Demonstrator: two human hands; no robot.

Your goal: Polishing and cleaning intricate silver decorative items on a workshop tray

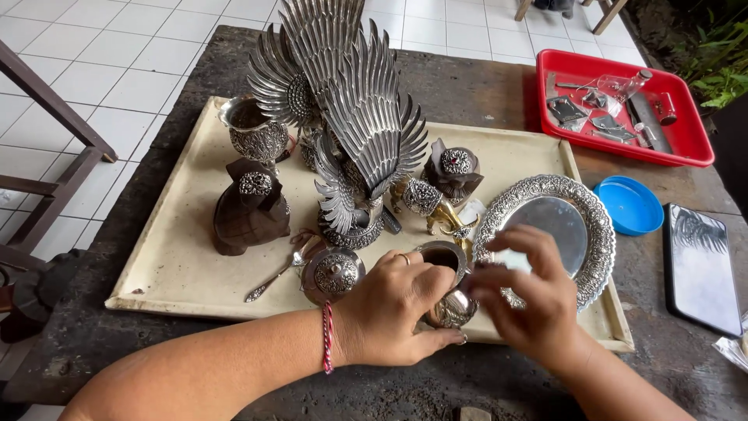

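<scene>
My left hand [397, 306] grips a small embossed silver cup [448, 281] at the front edge of a cream tray [195, 290]. My right hand [530, 300] presses a small white cloth or pad [510, 260] against the cup's right side. A round lidded silver box [333, 274] sits just left of my left hand. A round silver plate [557, 226] with an ornate rim lies behind my right hand.
On the tray stand a tall silver winged bird figure [351, 109], a silver goblet [253, 132], a dark wooden turtle-shaped box [249, 209], another dark box [453, 171] and a spoon [276, 277]. A red tray of tools [623, 109], a blue lid [629, 206] and a black tablet [701, 265] lie right.
</scene>
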